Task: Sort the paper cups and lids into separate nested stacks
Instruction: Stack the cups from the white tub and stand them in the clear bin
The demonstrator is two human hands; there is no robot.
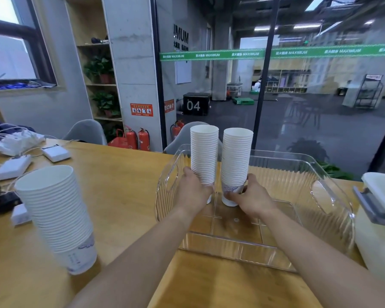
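While both forearms reach forward over the wooden table (125,196), each hand grips the base of one tall nested stack of paper cups inside the clear plastic bin (333,196). The left hand (192,192) has its fingers curled round the bottom of the left stack (204,152); the right hand (252,200) has fingers and thumb wrapped round the printed lowest cups of the right stack (237,156). Both stacks stand upright, long axis vertical, open mouths up, just beside each other but not touching along the visible height. Their bases sit at or just above the bin floor, toward its far left part; contact with the floor cannot be confirmed. A third stack (56,218) stands on the table well apart to the near left, outside the bin and tilted in this wide-angle view. It lies on the left hand's side, so that hand is the nearer one for reaching it. No lids are visible. A white container with a grey handle (378,210) sits at the right edge, and white devices with cables (20,156) lie at the far left. Judged from this layout, the cup stacks are already nested, and the pending relation is sideways: any merge or transfer requires lifting straight up along the vertical axis before moving left or right.
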